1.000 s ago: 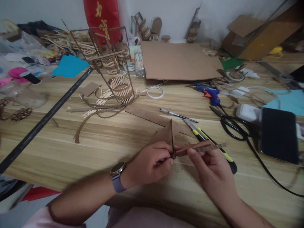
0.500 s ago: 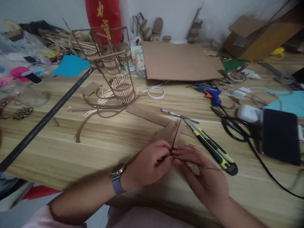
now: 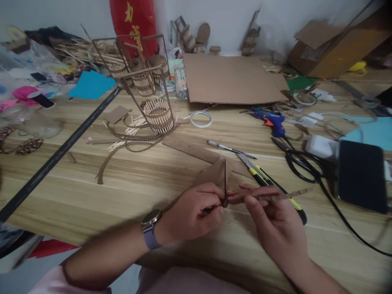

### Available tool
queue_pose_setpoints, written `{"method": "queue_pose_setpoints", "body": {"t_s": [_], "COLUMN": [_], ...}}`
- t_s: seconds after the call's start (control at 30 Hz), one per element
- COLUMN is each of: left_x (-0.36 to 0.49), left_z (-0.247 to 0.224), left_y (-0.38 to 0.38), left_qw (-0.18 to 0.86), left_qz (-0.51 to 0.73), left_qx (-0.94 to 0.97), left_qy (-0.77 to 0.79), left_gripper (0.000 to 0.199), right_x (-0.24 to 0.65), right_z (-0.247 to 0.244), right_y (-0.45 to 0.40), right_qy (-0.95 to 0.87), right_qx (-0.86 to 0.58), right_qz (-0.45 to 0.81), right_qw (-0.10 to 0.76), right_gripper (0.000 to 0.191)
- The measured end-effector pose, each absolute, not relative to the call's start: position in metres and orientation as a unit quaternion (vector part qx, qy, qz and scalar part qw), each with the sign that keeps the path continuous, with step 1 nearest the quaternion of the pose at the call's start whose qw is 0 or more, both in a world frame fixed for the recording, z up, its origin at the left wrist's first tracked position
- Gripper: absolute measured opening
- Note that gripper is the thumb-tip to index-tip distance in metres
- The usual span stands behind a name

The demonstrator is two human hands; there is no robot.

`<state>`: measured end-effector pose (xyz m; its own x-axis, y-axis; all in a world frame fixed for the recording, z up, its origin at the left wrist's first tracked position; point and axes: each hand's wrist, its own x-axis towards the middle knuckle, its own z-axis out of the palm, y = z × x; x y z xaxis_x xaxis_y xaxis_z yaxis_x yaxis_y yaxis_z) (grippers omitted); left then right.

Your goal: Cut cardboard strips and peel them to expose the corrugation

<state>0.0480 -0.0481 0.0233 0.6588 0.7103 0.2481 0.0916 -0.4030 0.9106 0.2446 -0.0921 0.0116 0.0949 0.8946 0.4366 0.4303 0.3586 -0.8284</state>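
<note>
My left hand (image 3: 196,212), with a watch (image 3: 151,218) on its wrist, is closed on a narrow brown cardboard strip (image 3: 226,175) that stands up edge-on from its fingertips. Just to the right, my right hand (image 3: 275,216) pinches a thin strip (image 3: 295,193) pointing out to the right, its fingertips close to the left ones. Whether the two strips are one bent piece is hidden by the fingers. Beneath and behind the hands lie flat cardboard pieces (image 3: 191,150). A yellow and black utility knife (image 3: 261,174) is partly covered by my right hand.
A pen (image 3: 229,148) and tape roll (image 3: 201,119) lie beyond the hands. Small stick buckets (image 3: 158,116) stand at back left, a cardboard sheet (image 3: 235,79) at the back. Rightward are a glue gun (image 3: 275,124), scissors (image 3: 301,165) and a black phone (image 3: 361,176).
My right hand has shifted right and turned, and the strip in it now shows farther out. The upright strip has swung from a slant to nearly vertical. My left hand has barely moved.
</note>
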Motion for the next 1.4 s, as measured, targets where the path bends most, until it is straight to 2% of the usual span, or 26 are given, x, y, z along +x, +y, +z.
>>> {"method": "queue_pose_setpoints", "body": {"t_s": [0.1,0.2,0.37,0.47,0.67,1.03,1.17,1.4], "left_x": [0.0477,0.0487,0.0509,0.0512,0.0510,0.0479,0.0487,0.0514], "left_z": [0.0228,0.0200,0.0171,0.0181,0.0199,0.0197,0.0202,0.0241], "left_y": [-0.0472,-0.0469,-0.0491,-0.0510,-0.0515,-0.0506,-0.0510,-0.0509], "left_qw": [0.488,0.487,0.475,0.473,0.465,0.466,0.492,0.534], "left_qz": [0.310,0.292,0.310,0.315,0.323,0.330,0.333,0.283], "left_qx": [0.769,0.770,0.773,0.775,0.776,0.781,0.758,0.717], "left_qy": [0.275,0.291,0.282,0.279,0.277,0.253,0.270,0.347], "left_gripper": [0.029,0.038,0.033,0.030,0.030,0.029,0.023,0.024], "right_x": [0.2430,0.2416,0.2413,0.2409,0.2378,0.2459,0.2436,0.2418], "right_z": [0.0131,0.0134,0.0112,0.0114,0.0121,0.0111,0.0119,0.0142], "right_y": [-0.0933,-0.0941,-0.0908,-0.0890,-0.0925,-0.0919,-0.0940,-0.0931], "right_qy": [-0.691,-0.734,-0.743,-0.753,-0.710,-0.643,-0.671,-0.742], "right_qx": [-0.476,-0.436,-0.458,-0.452,-0.473,-0.522,-0.498,-0.415], "right_qz": [0.164,0.134,0.099,0.108,0.140,0.211,0.173,0.127], "right_qw": [0.518,0.504,0.478,0.465,0.503,0.519,0.522,0.512], "right_gripper": [0.014,0.021,0.010,0.012,0.013,0.012,0.007,0.024]}}
